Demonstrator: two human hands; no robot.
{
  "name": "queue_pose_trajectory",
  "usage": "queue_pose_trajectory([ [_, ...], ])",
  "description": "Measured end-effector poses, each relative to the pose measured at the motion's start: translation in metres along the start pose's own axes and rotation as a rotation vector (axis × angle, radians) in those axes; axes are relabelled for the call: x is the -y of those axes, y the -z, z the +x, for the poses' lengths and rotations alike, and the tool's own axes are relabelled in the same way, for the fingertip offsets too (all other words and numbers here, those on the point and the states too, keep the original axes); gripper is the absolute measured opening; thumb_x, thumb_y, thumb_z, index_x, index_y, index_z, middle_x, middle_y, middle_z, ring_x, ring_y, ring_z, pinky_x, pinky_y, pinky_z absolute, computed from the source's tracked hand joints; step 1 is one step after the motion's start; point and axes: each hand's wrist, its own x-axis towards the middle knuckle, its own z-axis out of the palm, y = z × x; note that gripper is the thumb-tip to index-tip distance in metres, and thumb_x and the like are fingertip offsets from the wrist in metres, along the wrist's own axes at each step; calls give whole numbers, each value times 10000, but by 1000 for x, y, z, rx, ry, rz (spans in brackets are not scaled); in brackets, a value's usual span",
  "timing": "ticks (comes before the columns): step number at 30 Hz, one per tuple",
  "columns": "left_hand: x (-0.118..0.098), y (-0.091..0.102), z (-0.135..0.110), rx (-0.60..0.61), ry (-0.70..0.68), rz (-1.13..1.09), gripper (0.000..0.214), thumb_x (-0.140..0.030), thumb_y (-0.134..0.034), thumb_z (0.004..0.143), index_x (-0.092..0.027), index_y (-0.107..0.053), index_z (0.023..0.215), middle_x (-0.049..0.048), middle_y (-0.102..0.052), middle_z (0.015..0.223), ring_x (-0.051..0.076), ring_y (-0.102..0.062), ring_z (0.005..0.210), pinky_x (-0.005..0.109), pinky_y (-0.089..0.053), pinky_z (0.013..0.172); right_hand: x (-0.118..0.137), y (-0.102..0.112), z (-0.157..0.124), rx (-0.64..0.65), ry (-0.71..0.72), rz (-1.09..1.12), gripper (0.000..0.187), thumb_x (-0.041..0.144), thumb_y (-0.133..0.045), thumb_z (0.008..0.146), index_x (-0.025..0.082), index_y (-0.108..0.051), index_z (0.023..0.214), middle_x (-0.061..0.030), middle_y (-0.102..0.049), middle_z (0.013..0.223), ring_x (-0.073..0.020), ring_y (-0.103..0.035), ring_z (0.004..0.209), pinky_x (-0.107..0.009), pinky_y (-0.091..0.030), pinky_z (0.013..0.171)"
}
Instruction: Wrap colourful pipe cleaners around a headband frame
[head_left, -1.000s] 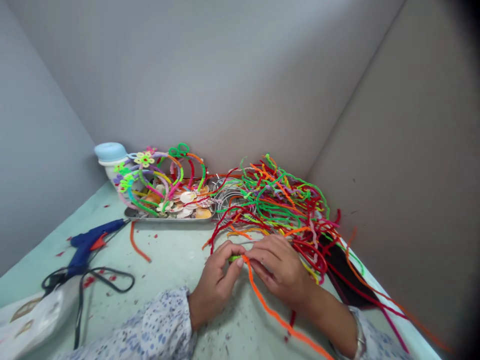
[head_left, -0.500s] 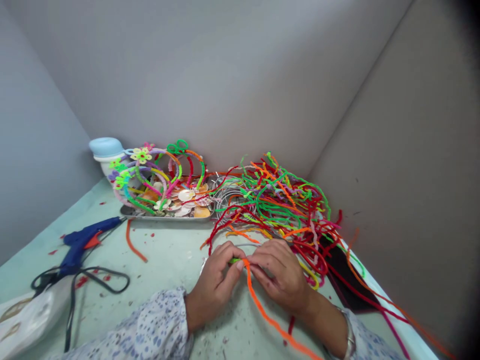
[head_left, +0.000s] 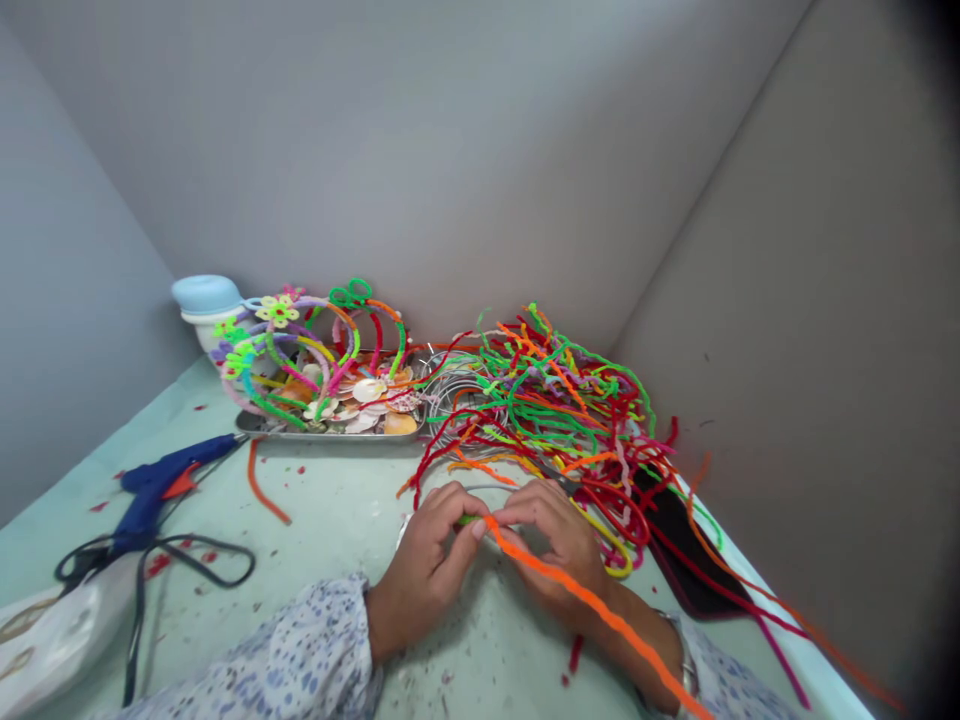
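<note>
My left hand (head_left: 431,550) is closed in a pinch on a short green-wrapped piece (head_left: 466,520), most of which its fingers hide. An orange pipe cleaner (head_left: 577,585) starts at the left thumb tip and trails down to the right, across my right forearm. My right hand (head_left: 559,540) is closed beside it, fingertips pinched close to the start of the orange pipe cleaner. A thin grey wire (head_left: 491,487) shows just beyond both hands.
Pipe cleaners (head_left: 555,400) lie tangled behind my hands, beside coiled wire (head_left: 454,385). A metal tray (head_left: 330,437) holds shells and decorated headbands (head_left: 315,350). Left are a blue glue gun (head_left: 154,490) with its cord and a light-blue-lidded bottle (head_left: 206,295). A dark phone-like slab (head_left: 694,560) lies right.
The orange pipe cleaner's tail has swung right and now crosses over my right hand and forearm. Both hands stay nearly in place; the view has shifted slightly.
</note>
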Motion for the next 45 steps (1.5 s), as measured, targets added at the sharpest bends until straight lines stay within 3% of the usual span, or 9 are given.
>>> queue_pose_trajectory([
  [6, 1, 0, 1, 9, -15, 16, 197, -279, -420, 946, -178, -576, 879, 30, -544, 824, 182, -516, 816, 308, -362, 755, 1, -1, -6, 120, -225, 103, 84, 241, -564, 878, 211, -614, 818, -27, -645, 800, -184, -610, 788, -315, -485, 735],
  [11, 2, 0, 2, 7, -37, 47, 185, -264, -424, 941, -181, -575, 874, 30, -550, 819, 186, -516, 817, 318, -351, 761, -1, -4, -8, 70, -348, 127, 63, 233, -664, 800, 210, -610, 777, -1, -650, 738, -160, -610, 703, -277, -485, 690],
  [16, 0, 0, 3, -10, -66, 80, 170, -242, -434, 926, -180, -570, 844, 25, -556, 794, 184, -515, 799, 325, -341, 761, 0, -4, -7, 88, -319, 141, 68, 206, -659, 795, 203, -591, 789, -3, -635, 737, -153, -596, 691, -267, -469, 656],
  [23, 1, 0, 3, -30, -64, 104, 140, -224, -448, 906, -182, -564, 840, 18, -561, 789, 182, -516, 794, 324, -341, 756, -2, -5, -8, 138, -219, 160, 17, 200, -587, 849, 190, -601, 846, -39, -627, 824, -187, -607, 816, -339, -461, 794],
  [33, 2, 0, 4, -48, -74, 155, 110, -231, -473, 890, -184, -545, 820, 17, -547, 782, 188, -503, 799, 333, -343, 764, -1, -3, -9, 120, -268, 101, 62, 225, -597, 842, 195, -569, 795, -17, -608, 743, -168, -567, 720, -290, -433, 680],
  [40, 2, -1, 3, -30, -94, 154, 116, -235, -469, 893, -184, -529, 808, 14, -540, 780, 181, -497, 784, 336, -341, 772, 4, 0, -4, 203, -295, 129, 132, 243, -516, 891, 200, -504, 767, -2, -531, 741, -160, -499, 723, -288, -384, 677],
  [45, 2, 0, 4, -22, -103, 157, 106, -238, -471, 886, -187, -525, 811, 13, -538, 777, 182, -496, 781, 336, -346, 773, 4, -1, -3, 195, -295, 136, 126, 246, -511, 892, 196, -505, 777, -6, -531, 750, -161, -497, 733, -289, -380, 686],
])
